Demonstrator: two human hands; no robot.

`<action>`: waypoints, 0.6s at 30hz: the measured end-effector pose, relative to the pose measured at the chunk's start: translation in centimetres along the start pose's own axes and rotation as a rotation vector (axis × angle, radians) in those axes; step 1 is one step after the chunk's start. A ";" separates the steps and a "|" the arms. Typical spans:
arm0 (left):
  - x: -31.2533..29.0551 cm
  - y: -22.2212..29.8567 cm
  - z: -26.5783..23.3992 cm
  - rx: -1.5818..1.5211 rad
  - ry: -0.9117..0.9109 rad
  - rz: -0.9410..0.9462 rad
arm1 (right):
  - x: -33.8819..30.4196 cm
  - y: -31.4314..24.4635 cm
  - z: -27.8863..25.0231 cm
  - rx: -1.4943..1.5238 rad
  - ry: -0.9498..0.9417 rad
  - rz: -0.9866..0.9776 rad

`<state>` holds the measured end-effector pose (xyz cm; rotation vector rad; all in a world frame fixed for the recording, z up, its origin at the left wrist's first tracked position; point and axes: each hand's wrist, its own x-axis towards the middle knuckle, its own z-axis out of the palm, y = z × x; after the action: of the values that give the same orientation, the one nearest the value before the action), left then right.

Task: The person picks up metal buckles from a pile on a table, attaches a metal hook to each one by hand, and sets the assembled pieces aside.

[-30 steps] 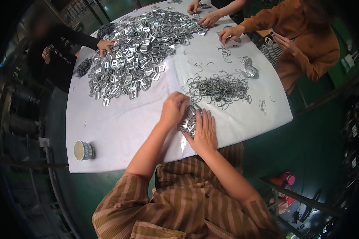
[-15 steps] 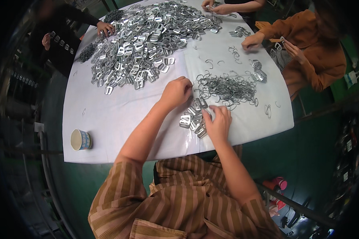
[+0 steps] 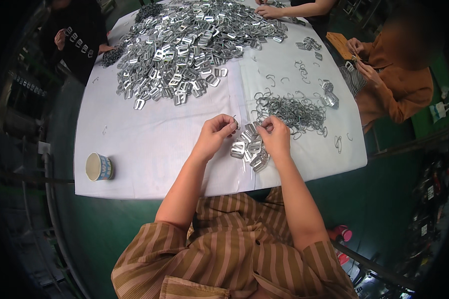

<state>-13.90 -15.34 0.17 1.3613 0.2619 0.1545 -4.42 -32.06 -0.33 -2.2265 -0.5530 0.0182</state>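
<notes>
My left hand point(image 3: 217, 135) is closed in a pinch on a small bent wire hook point(image 3: 236, 122), just left of a small cluster of silver metal buckles point(image 3: 254, 148). Thumb and fingers of my right hand point(image 3: 277, 135) are pinched together at the far right of that cluster, on the edge of a buckle point(image 3: 252, 128). Behind my right hand lies a pile of grey wire hooks point(image 3: 297, 113), tangled together. A much larger heap of flat silver buckles point(image 3: 184, 50) spreads over the far part of the white-covered table point(image 3: 139, 144).
A paper cup point(image 3: 99, 167) stands at the table's near left corner. Loose hooks point(image 3: 338, 144) and a clear wrapped bundle point(image 3: 329, 94) lie to the right. Co-workers sit or stand around: one in orange point(image 3: 401, 92) at right, one in dark clothes point(image 3: 77, 32) at far left, another at the far side.
My left hand has come back from the hook pile toward me, with a hook in its fingertips. My right hand has moved slightly away from me and pinched together. The co-worker in orange has brought both hands together.
</notes>
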 end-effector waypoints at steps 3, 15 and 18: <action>0.6 -1.3 0.9 -0.012 -0.007 0.042 | 0.0 -0.7 -0.5 0.125 -0.082 0.105; 0.6 0.9 2.9 -0.261 -0.090 -0.010 | -0.2 -4.2 -3.5 1.029 -0.275 0.394; 0.3 1.7 2.4 -0.222 -0.084 0.020 | -0.9 -4.2 -3.9 1.052 -0.294 0.323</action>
<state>-12.93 -17.20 2.24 1.1477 0.1557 0.1385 -6.06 -32.82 5.15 -1.2496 -0.2254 0.6573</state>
